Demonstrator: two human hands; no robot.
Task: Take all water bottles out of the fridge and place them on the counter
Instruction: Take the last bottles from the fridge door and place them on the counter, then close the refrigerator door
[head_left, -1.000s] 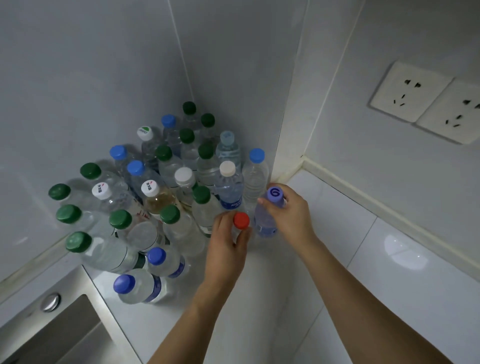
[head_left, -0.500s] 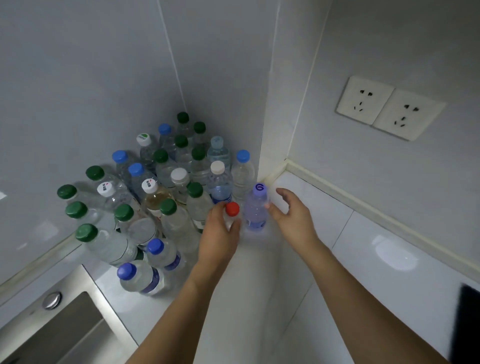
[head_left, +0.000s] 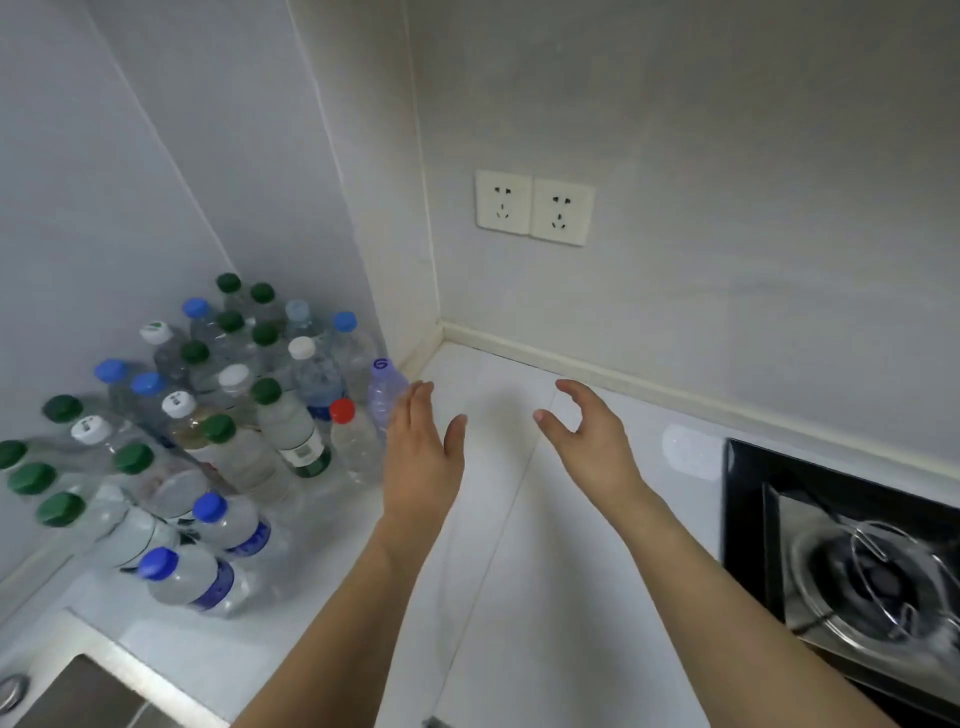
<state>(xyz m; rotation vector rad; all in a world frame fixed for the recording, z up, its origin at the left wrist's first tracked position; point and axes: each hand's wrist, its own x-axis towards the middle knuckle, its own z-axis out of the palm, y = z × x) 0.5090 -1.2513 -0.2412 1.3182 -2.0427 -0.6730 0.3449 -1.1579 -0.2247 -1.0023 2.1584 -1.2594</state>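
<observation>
Standing water-filled bottles (head_left: 218, 441) crowd the counter (head_left: 519, 571) corner, capped.

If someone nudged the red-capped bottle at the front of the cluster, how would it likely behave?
The red-capped bottle stands upright, tall and narrow, so a push near the cap would probably tip it. It looks full of clear liquid, so likely fairly heavy. Bottles crowd its left, so it would likely fall toward the bare counter.

I can read only a "6" on the purple cap (head_left: 381, 365) of the bottle nearest the worktop's back corner; the bottle labels are too blurred for me to read.
</observation>
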